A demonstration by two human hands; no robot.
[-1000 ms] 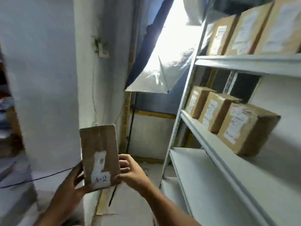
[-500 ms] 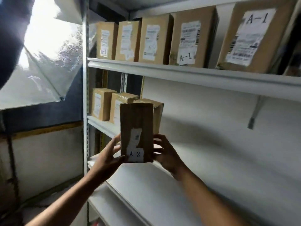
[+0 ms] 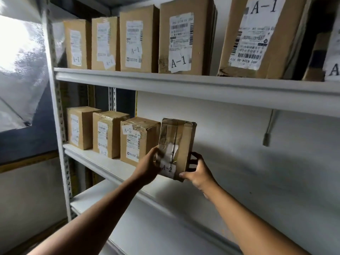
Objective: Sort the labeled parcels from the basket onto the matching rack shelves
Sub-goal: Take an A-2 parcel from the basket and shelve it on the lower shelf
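Observation:
A brown taped parcel with an "A-2" tag is held upright over the middle shelf, just right of three A-2 boxes standing in a row. My left hand grips its left side and my right hand grips its lower right corner. I cannot tell whether its base touches the shelf. The basket is out of view.
The top shelf carries several boxes marked A-1. A lower shelf lies beneath my arms. The rack's white upright post stands at the left, with silver sheeting beyond it. A white wall backs the middle shelf to the right.
The view swung from the corner onto the rack and closer to it. Both hands carried the A-2 parcel up and forward, beside the third A-2 box.

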